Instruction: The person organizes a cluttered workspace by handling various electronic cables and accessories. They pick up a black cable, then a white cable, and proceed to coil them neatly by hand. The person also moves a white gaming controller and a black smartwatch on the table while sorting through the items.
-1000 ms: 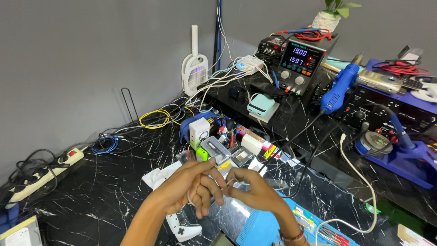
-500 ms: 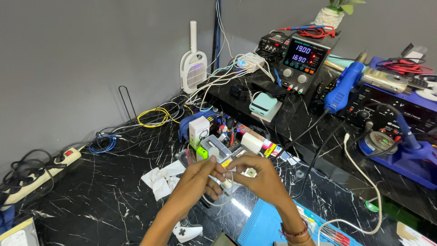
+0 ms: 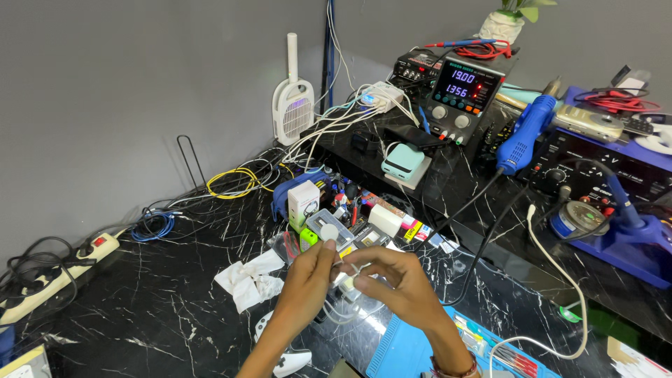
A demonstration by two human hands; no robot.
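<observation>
above the black marble bench (image 3: pixel 140 308), both hands, left (image 3: pixel 308 280) and right (image 3: pixel 392 283), pinch a small white part (image 3: pixel 350 278).

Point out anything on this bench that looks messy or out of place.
A crumpled white tissue lies loose on the black marble bench, left of both hands. White and yellow cables sprawl tangled behind it. Nothing looks spilled or broken.

There are two hands (image 3: pixel 350 280). There is one blue heat gun (image 3: pixel 523 134), one box with glowing numbers (image 3: pixel 465 87), one white power strip (image 3: pixel 52 276), one crumpled white cloth (image 3: pixel 248 281) and one plant pot (image 3: pixel 502 26).
</observation>
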